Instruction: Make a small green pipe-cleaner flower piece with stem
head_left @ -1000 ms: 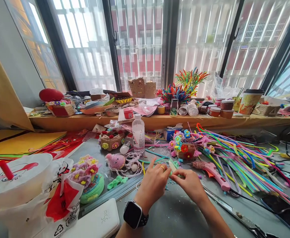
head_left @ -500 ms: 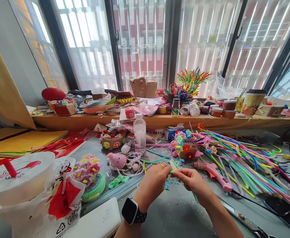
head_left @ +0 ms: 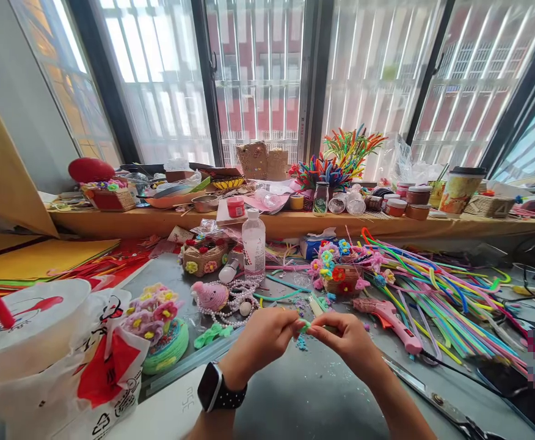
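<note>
My left hand [head_left: 262,337], with a black watch on its wrist, and my right hand [head_left: 347,339] meet fingertip to fingertip over the grey table [head_left: 313,397]. Both are pinched closed on a short green pipe cleaner piece [head_left: 305,327] held between them. Just beyond the hands lie small green and blue scraps [head_left: 301,343] on the table. A pink glue gun [head_left: 389,315] rests to the right of my right hand.
Many coloured pipe cleaners [head_left: 441,293] spread at the right. Scissors [head_left: 436,400] lie near my right forearm. A water bottle [head_left: 253,244], flower baskets [head_left: 338,272], a pink bird with pearls [head_left: 212,296] and a plastic bag [head_left: 66,360] surround the work spot. A cluttered sill [head_left: 295,223] runs behind.
Both hands have drawn slightly nearer to me and lower. The left hand's fingers, spread a second ago, have curled into a pinch against the right hand's fingertips.
</note>
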Motion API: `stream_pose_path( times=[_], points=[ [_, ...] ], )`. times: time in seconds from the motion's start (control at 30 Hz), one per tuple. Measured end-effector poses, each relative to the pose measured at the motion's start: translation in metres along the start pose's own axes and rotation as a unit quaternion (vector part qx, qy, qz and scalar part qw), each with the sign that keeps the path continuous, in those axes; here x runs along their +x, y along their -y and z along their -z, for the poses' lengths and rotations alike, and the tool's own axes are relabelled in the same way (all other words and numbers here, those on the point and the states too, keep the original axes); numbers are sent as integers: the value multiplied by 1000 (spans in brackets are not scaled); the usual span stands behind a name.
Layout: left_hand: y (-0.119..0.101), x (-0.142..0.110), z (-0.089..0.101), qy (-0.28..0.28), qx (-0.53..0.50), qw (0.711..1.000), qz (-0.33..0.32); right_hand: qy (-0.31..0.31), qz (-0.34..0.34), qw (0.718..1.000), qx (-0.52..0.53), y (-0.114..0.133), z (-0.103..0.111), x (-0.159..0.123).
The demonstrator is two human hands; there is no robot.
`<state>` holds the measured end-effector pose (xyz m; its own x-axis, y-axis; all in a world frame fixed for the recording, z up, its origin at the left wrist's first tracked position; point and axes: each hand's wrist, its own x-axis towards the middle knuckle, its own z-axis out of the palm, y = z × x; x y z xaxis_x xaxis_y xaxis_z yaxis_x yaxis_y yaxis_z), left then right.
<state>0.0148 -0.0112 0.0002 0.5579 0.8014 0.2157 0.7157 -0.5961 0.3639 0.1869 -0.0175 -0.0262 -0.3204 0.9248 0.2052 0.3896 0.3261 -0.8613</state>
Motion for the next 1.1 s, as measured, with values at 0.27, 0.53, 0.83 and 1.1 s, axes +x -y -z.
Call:
stream_pose_path(
  times=[0.27,0.53,0.83,1.1],
  points=[
    [14,-4,5,71,-42,996,20,6,101,973,-205,-1,-12,-5],
    [7,-3,-7,91,31,993,73,31,149,928,-339,-8,-19,0],
    [12,1,-2,71,-71,988,114,-123,246,891,-360,-10,-21,1],
    [13,8,-3,164,-387,876,237,-237,301,813,-440,-9,-32,-3]
  ],
)
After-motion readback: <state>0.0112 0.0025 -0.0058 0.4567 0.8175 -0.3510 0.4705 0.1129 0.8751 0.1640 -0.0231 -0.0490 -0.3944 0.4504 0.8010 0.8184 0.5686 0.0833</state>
